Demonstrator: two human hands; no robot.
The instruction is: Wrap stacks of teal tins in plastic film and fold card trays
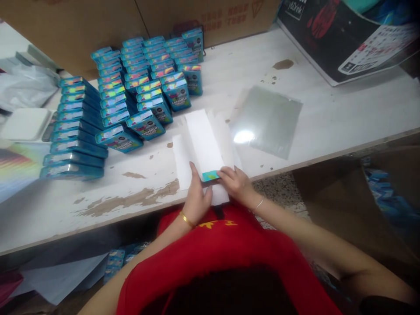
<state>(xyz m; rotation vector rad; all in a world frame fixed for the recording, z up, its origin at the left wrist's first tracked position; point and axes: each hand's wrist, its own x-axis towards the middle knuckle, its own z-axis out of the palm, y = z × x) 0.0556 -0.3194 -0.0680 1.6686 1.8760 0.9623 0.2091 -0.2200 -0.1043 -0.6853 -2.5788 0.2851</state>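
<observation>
A long white packet (204,135) with a blue-green end (210,176) lies on pale, see-through wrapping sheets (226,142) at the table's front edge. My left hand (198,199) is at the near left side of the packet, its index finger along the edge and thumb below the blue end. Pressed to the right of that end are the fingertips of my right hand (236,186), bent and close together. Both hands grip the near end between them. The undersides of the fingers are partly hidden.
Rows of small blue caramel boxes (147,124) stand at the left. A clear film stack (267,120) lies to the right. Behind are a brown carton (229,19) and a black printed box (315,39). A white device (26,124) sits at far left.
</observation>
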